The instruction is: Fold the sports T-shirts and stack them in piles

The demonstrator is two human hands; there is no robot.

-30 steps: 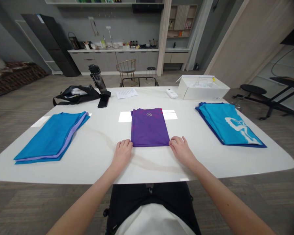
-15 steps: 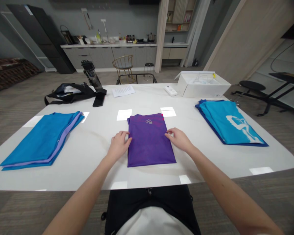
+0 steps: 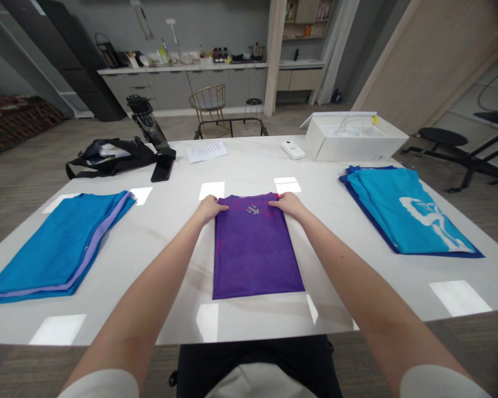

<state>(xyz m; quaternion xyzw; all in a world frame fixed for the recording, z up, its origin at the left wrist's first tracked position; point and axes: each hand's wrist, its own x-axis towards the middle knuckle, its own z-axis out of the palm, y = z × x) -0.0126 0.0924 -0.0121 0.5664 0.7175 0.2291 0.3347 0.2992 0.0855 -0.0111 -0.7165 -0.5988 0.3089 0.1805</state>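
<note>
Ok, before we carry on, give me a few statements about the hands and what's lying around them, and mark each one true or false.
1. The left hand and right hand are both at the far corners of the purple garment. True.
2. The grey print is at the edge of the purple garment nearest the person. False: the grey print is near the far edge.
3. The blue pile on the left shows a lilac layer. True.
4. The white box is closed. False: the white box is open at the top.
5. The turquoise pile lies to the right of the purple garment. True.
</note>
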